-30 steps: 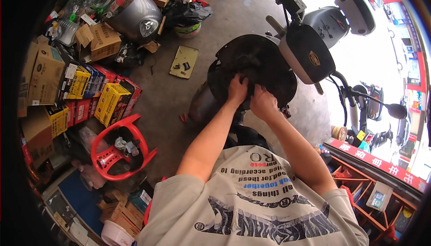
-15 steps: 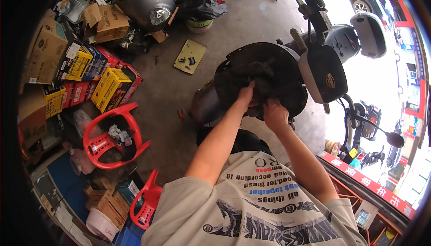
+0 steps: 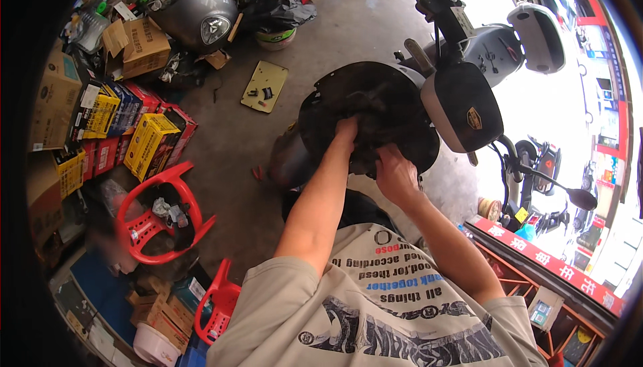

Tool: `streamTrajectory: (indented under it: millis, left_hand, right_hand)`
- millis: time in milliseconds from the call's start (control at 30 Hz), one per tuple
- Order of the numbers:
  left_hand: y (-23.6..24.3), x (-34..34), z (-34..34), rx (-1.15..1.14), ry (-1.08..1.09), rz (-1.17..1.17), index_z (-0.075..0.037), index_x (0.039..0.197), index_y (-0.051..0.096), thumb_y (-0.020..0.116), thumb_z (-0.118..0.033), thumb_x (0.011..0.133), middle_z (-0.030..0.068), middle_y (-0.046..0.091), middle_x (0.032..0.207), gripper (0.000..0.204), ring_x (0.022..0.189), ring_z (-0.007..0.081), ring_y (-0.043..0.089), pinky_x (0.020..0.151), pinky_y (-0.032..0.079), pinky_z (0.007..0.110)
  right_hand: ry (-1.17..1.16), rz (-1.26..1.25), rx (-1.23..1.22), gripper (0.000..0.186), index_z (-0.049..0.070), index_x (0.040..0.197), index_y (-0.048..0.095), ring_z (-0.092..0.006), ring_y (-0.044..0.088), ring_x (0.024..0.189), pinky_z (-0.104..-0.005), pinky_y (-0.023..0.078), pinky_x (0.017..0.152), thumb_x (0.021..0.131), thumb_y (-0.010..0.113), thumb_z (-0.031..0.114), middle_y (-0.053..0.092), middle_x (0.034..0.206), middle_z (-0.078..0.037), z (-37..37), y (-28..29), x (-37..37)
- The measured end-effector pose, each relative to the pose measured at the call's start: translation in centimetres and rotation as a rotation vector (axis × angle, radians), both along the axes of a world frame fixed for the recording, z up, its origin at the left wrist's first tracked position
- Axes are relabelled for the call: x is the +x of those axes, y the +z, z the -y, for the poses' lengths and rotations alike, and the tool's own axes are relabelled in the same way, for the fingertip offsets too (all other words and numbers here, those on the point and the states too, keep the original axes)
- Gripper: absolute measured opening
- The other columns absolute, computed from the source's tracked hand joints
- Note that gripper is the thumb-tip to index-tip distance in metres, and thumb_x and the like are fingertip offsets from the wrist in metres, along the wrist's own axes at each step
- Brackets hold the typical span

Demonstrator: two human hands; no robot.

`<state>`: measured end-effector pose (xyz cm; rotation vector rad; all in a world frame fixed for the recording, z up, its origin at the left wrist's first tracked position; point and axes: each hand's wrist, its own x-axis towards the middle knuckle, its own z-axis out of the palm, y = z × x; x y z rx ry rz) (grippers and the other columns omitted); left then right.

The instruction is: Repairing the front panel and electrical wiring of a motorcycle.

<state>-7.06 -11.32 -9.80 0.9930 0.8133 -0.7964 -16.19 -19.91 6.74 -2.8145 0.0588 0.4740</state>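
Observation:
A scooter's large, dark, rounded body panel (image 3: 392, 86) stands in front of me, its inner side facing up. My left hand (image 3: 347, 132) reaches into the dark hollow at its middle; the fingertips vanish in shadow. A little to the right and nearer, my right hand (image 3: 398, 174) is at the panel's lower part, its fingers curled together. Whatever lies between those fingers is too dark to make out. Below the panel's left edge shows a dark rounded scooter part (image 3: 284, 159).
Scooter handlebars and a grey-black head cover (image 3: 465, 109) rise at the right. A yellowish tray (image 3: 278, 76) with small dark parts lies on the floor, red-handled pliers (image 3: 256, 173) nearer. Red plastic chairs (image 3: 187, 169) and stacked boxes (image 3: 151, 142) line the left.
The whole view has shifted slightly, so the scene sits further left. Both hands stay at the same part of the panel, with little visible movement.

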Motion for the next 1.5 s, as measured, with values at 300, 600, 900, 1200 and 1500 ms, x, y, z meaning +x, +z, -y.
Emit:
streamTrajectory:
  millis: [300, 600, 900, 1200, 1500]
  left_hand:
    - [0.1, -1.5, -1.6, -0.066, 0.047, -0.027, -0.006, 0.117, 0.058, 0.061, -0.033, 0.083, 0.0102, 0.061, 0.110, 0.043, 0.096, 0.0268, 0.060, 0.075, 0.051, 0.047]
    - [-0.3, -1.5, -0.4, 0.114, 0.102, 0.026, 0.000, 0.109, 0.062, 0.065, -0.022, 0.078, 0.0142, 0.064, 0.105, 0.038, 0.093, 0.0283, 0.062, 0.074, 0.050, 0.043]
    - [-2.3, 0.2, 1.7, 0.357, 0.179, -0.002, 0.009, 0.094, 0.064, 0.061, -0.019, 0.071, 0.0242, 0.066, 0.096, 0.037, 0.088, 0.0326, 0.066, 0.072, 0.048, 0.042]
    - [2.4, -2.0, -1.7, -0.103, 0.071, -0.056, -0.002, 0.112, 0.061, 0.066, -0.036, 0.077, 0.0117, 0.064, 0.105, 0.049, 0.084, 0.0283, 0.065, 0.069, 0.050, 0.045]
    - [-1.3, -0.7, 1.7, -0.203, 0.254, -0.020, 0.007, 0.111, 0.057, 0.072, -0.018, 0.069, 0.0187, 0.063, 0.103, 0.052, 0.086, 0.0300, 0.065, 0.073, 0.052, 0.042]
  right_hand:
    - [0.141, -0.164, -0.246, 0.053, -0.004, 0.119, 0.040, -0.0362, 0.065, 0.088, -0.0412, 0.055, 0.073, 0.073, 0.062, 0.009, 0.053, 0.113, -0.019, -0.8, -1.9, 5.4]
    - [0.259, -0.189, -0.486, 0.049, 0.001, 0.111, 0.042, -0.0279, 0.068, 0.083, -0.0361, 0.056, 0.066, 0.071, 0.069, 0.015, 0.056, 0.104, -0.014, 0.0, -2.4, 3.5]
    - [0.200, -0.084, -0.367, 0.046, 0.003, 0.103, 0.039, -0.0309, 0.068, 0.076, -0.0380, 0.056, 0.062, 0.070, 0.069, 0.014, 0.059, 0.092, -0.014, 0.3, -2.2, 3.2]
    - [0.222, 0.049, -0.243, 0.031, 0.007, 0.102, 0.042, -0.0349, 0.066, 0.074, -0.0426, 0.054, 0.059, 0.077, 0.060, 0.007, 0.058, 0.093, -0.013, 0.6, -2.8, 2.9]
    - [0.225, 0.035, -0.193, 0.032, 0.005, 0.103, 0.040, -0.0354, 0.066, 0.075, -0.0436, 0.054, 0.061, 0.078, 0.059, 0.008, 0.059, 0.093, -0.016, 1.0, -2.1, 2.8]
